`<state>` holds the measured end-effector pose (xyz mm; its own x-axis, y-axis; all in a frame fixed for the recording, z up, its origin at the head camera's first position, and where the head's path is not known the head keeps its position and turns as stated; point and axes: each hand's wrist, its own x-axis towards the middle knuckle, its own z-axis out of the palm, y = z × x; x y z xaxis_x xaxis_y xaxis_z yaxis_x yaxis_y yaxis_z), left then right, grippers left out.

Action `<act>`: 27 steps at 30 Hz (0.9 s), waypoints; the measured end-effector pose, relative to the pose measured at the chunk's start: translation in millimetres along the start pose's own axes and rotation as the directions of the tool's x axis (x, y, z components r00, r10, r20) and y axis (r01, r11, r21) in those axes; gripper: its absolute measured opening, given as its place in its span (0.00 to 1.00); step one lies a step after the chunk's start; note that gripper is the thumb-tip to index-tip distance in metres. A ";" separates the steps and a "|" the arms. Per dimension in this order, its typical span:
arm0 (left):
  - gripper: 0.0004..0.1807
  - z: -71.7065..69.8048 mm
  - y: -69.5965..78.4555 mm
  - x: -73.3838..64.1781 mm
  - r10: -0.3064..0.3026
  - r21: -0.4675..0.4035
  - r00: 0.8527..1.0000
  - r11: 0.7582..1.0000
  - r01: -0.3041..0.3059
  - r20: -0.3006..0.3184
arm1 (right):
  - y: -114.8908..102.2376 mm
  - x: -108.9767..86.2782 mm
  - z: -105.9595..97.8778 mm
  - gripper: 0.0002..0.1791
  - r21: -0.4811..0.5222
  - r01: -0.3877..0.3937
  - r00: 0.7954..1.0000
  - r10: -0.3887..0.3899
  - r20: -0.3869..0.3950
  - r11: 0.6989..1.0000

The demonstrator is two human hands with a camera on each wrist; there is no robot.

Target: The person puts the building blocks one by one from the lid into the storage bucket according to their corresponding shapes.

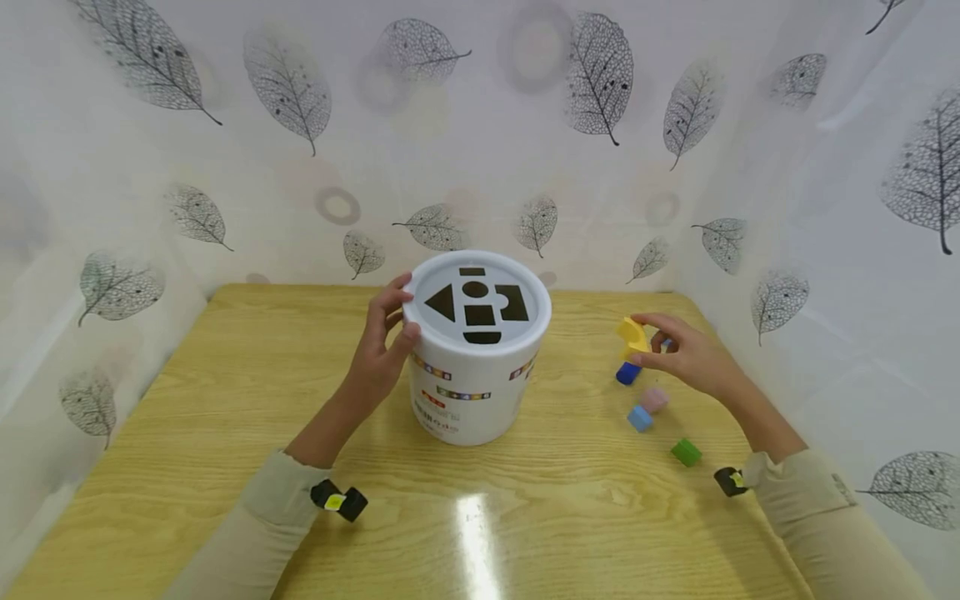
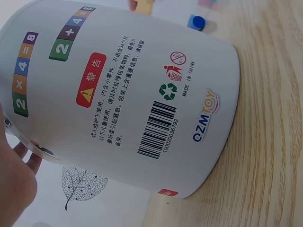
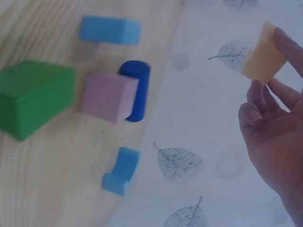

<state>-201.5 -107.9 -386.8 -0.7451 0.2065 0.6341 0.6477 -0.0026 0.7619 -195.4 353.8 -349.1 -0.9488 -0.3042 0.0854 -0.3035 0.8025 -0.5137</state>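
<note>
A white bucket (image 1: 471, 404) stands upright on the table, its lid (image 1: 517, 332) cut with several shaped holes, among them a triangle, a circle and a square. My left hand (image 1: 377, 350) grips the bucket's left rim, fingers bent along the lid's edge and thumb against the near side. Off to the bucket's right, my right hand (image 1: 693, 358) pinches a yellow block (image 1: 632, 335) with a curved notch between thumb and fingers. That block is held up above the table, also visible in the right wrist view. Right below it in the head view lies a dark blue cylinder (image 1: 627, 373).
Near the right hand lie a pink block (image 1: 654, 400), a light blue block (image 1: 640, 418) and a green block (image 1: 686, 452). A light blue notched block (image 3: 121, 170) shows in the right wrist view. Leaf-printed sheeting (image 1: 465, 167) borders the wooden table (image 1: 585, 517) behind and beside.
</note>
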 end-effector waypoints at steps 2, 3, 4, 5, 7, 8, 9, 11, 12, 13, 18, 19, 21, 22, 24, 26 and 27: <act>0.30 0.3 0.4 0.2 0.001 -0.002 1.000 1.000 -0.001 0.001 | -10.5 2.2 -0.9 0.37 0.010 0.021 1.000 -0.021 -0.001 1.000; 0.30 0.4 0.7 0.2 0.000 -0.002 1.000 1.000 0.000 0.001 | -15.9 3.5 -1.4 0.37 0.018 0.037 0.999 -0.037 -0.002 0.999; 0.29 0.4 1.0 0.2 -0.001 -0.002 1.000 1.000 0.001 0.001 | -21.3 4.8 -2.1 0.36 0.033 0.055 0.998 -0.055 -0.002 0.998; 0.29 0.5 1.2 0.2 -0.002 -0.003 1.000 1.000 0.002 0.001 | -26.5 6.1 -2.9 0.36 0.049 0.075 0.997 -0.075 -0.005 0.996; 0.27 0.5 1.5 0.1 -0.004 -0.004 1.000 1.000 0.004 0.001 | -37.0 8.5 -4.5 0.36 0.071 0.109 0.994 -0.109 -0.017 0.991; 0.27 0.5 1.5 0.0 -0.005 -0.004 1.000 1.000 0.005 0.001 | -42.0 9.8 -5.5 0.36 0.077 0.130 0.992 -0.128 -0.020 0.989; 0.26 0.5 1.5 0.0 -0.006 -0.004 1.000 1.000 0.006 0.001 | -46.6 11.0 -6.4 0.36 0.081 0.145 0.989 -0.143 -0.026 0.986; 0.25 0.4 1.1 -0.1 -0.007 -0.006 1.000 1.000 0.007 0.001 | -55.4 13.5 -8.2 0.35 0.076 0.170 0.985 -0.167 -0.039 0.983; 0.24 0.4 0.9 -0.3 -0.009 -0.006 1.000 1.000 0.009 0.001 | -59.7 14.7 -9.2 0.35 0.069 0.177 0.984 -0.175 -0.043 0.982; 0.24 0.3 0.6 -0.4 -0.010 -0.006 1.000 1.000 0.010 0.001 | -63.6 16.0 -10.1 0.35 0.065 0.183 0.983 -0.180 -0.045 0.981; 0.25 0.4 1.1 -1.1 -0.021 -0.008 1.000 1.000 0.021 0.000 | -81.0 23.6 -13.6 0.35 0.051 0.195 0.980 -0.193 -0.046 0.979; 0.25 0.5 1.6 -1.2 -0.023 -0.008 1.000 1.000 0.023 0.000 | -84.5 25.6 -14.1 0.35 0.061 0.196 0.980 -0.194 -0.046 0.979; 0.24 0.5 2.4 -1.2 -0.025 -0.008 1.000 1.000 0.025 0.000 | -92.6 29.7 -15.2 0.35 0.085 0.209 0.978 -0.205 -0.049 0.974; 0.24 0.5 2.6 -1.1 -0.024 -0.007 1.000 1.000 0.024 0.000 | -97.3 31.8 -15.9 0.35 0.104 0.214 0.976 -0.210 -0.049 0.971; 0.25 0.4 2.5 -1.0 -0.024 -0.007 1.000 1.000 0.024 0.000 | -106.7 36.8 -17.1 0.35 0.122 0.235 0.972 -0.230 -0.054 0.964; 0.25 0.2 2.3 -0.9 -0.022 -0.006 1.000 1.000 0.022 0.000 | -116.0 42.1 -18.4 0.35 0.130 0.257 0.966 -0.252 -0.057 0.958; 0.26 0.1 2.2 -0.8 -0.021 -0.005 1.000 1.000 0.021 0.000 | -120.1 44.9 -18.7 0.35 0.132 0.264 0.964 -0.259 -0.056 0.955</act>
<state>-199.5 -107.9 -385.6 -0.7589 0.2061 0.6177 0.6307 -0.0033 0.7760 -203.1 253.3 -267.6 -0.8412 -0.4726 0.2628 -0.5290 0.6184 -0.5811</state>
